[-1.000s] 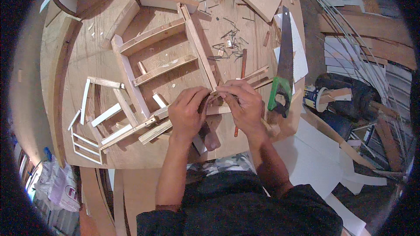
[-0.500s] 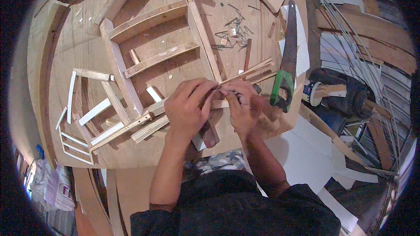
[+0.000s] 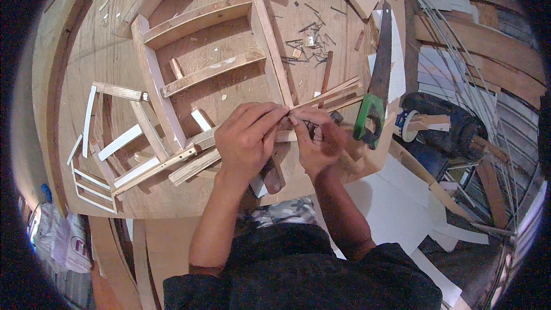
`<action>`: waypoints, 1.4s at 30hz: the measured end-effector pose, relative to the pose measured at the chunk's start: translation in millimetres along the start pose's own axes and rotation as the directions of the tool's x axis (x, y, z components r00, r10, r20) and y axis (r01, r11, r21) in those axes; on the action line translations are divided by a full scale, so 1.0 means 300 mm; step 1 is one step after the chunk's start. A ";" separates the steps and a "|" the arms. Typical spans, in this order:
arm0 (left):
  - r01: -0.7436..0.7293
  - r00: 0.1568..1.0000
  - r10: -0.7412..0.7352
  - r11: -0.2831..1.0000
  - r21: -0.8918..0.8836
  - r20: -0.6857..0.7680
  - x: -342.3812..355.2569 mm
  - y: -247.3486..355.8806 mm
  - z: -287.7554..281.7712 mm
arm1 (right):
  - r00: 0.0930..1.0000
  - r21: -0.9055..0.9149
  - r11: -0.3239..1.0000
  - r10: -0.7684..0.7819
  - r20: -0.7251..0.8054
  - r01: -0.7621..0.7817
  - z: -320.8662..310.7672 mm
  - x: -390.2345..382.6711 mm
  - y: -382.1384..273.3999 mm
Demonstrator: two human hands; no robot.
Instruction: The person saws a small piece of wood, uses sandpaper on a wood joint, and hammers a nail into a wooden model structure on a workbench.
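Near the table's front edge, my left hand (image 3: 247, 140) and my right hand (image 3: 318, 140) meet with their fingertips pinched together. Whatever is between the fingers is too small to make out. They are at the near end of a long wooden strip (image 3: 268, 43), the right side of a slatted wooden frame (image 3: 209, 14). Under and beside my hands lie wooden battens (image 3: 198, 166), partly covered by the left hand. A dark-ended tool or wooden piece (image 3: 274, 179) pokes out below my hands, mostly hidden. Thin wooden strips (image 3: 336, 92) stretch out beyond the right hand.
A green-handled handsaw (image 3: 376, 95) lies on the table's right side. Loose nails (image 3: 313, 40) are scattered at the back. At left sits a smaller white-edged wooden frame (image 3: 106, 143). White sheets (image 3: 390, 192) and a dark power tool (image 3: 445, 126) are off the right edge.
The right hand's fingertips have drawn closer to the left's at the strip's end. The whole view has shifted slightly; the frames and the saw lie as before.
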State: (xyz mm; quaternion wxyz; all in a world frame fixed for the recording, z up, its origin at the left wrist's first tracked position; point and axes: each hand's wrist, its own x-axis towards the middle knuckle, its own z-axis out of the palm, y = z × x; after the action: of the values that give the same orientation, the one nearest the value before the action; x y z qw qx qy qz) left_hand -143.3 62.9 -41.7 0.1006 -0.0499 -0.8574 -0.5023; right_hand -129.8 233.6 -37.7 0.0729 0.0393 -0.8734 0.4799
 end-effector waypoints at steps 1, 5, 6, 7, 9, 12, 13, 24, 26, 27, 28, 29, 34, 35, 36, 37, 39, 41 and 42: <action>-0.002 1.000 0.002 1.000 -0.005 -0.002 0.001 0.000 0.001 | 1.000 -0.016 1.000 0.013 0.006 -0.013 -0.004 0.002 -0.009; 0.019 0.999 -0.020 1.000 -0.020 -0.025 0.001 0.010 -0.002 | 0.990 -0.161 0.977 -0.137 0.042 0.143 -0.017 0.015 -0.016; 0.010 1.000 -0.011 0.999 -0.032 -0.023 -0.002 0.004 -0.002 | 0.989 -0.163 0.976 -0.139 0.042 0.144 -0.021 0.020 -0.020; 0.000 1.000 -0.001 0.999 -0.044 -0.021 -0.004 0.000 -0.001 | 0.989 -0.150 0.978 -0.137 0.052 0.143 -0.025 0.027 -0.029; -0.019 0.999 0.018 0.999 -0.036 -0.029 -0.008 -0.008 -0.001 | 0.989 -0.137 0.980 -0.134 0.062 0.141 -0.029 0.031 -0.046; -0.040 0.998 0.040 0.999 -0.016 -0.038 -0.012 -0.004 0.004 | 0.998 -0.162 0.985 -0.048 0.043 0.054 -0.034 0.026 -0.068; -0.040 0.998 0.040 0.999 -0.002 -0.039 -0.013 0.000 0.007 | 0.999 -0.132 0.991 -0.015 0.043 0.021 -0.036 0.024 -0.069; -0.117 0.989 0.123 0.990 0.084 -0.079 0.000 0.010 0.029 | 0.838 0.030 0.848 0.516 0.177 -0.529 -0.051 0.076 -0.096; -0.120 0.988 0.129 0.987 0.108 -0.082 -0.003 0.010 0.033 | 0.866 0.066 0.877 0.455 0.209 -0.476 -0.055 0.080 -0.090; -0.129 0.986 0.141 0.984 0.127 -0.091 -0.008 0.005 0.036 | 0.865 0.067 0.876 0.456 0.210 -0.478 -0.057 0.084 -0.097; -0.137 0.983 0.153 0.980 0.147 -0.099 -0.011 0.001 0.038 | 0.866 0.036 0.883 0.450 0.219 -0.468 -0.062 0.091 -0.110; -0.137 0.983 0.152 0.980 0.146 -0.098 -0.012 0.000 0.040 | 0.866 0.003 0.889 0.445 0.227 -0.457 -0.065 0.096 -0.119; -0.142 0.980 0.155 0.983 0.114 -0.121 -0.011 -0.007 0.049 | 0.885 -0.001 0.899 0.430 0.180 -0.437 -0.108 0.071 -0.097; -0.142 0.980 0.156 0.983 0.120 -0.120 -0.012 -0.007 0.046 | 0.885 0.045 0.888 0.451 0.116 -0.459 -0.120 0.041 -0.075; -0.136 0.981 0.149 0.985 0.107 -0.124 -0.004 0.003 0.045 | 0.885 0.047 0.888 0.451 0.113 -0.458 -0.144 0.004 -0.036; -0.131 0.982 0.142 0.987 0.093 -0.128 0.001 0.010 0.045 | 0.908 0.039 0.908 0.418 -0.002 -0.418 -0.174 -0.043 0.017; -0.122 0.982 0.135 0.987 0.100 -0.135 -0.009 0.001 0.048 | 0.919 0.028 0.925 0.379 -0.110 -0.378 -0.235 -0.084 0.035; -0.113 0.981 0.128 0.988 0.107 -0.144 -0.016 -0.002 0.048 | 0.976 -0.589 0.801 0.196 0.096 -0.103 -0.291 -0.102 0.019; -0.100 0.983 0.113 0.991 0.092 -0.142 -0.013 0.004 0.049 | 0.976 -0.591 0.800 0.196 0.092 -0.105 -0.314 -0.140 0.045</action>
State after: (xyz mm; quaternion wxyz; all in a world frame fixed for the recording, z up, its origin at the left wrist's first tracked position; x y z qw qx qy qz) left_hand -141.2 76.5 -48.6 0.1923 -0.0542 -0.8641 -0.4620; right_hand -81.9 320.2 -6.1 -0.0222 -0.0190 -0.9815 0.1893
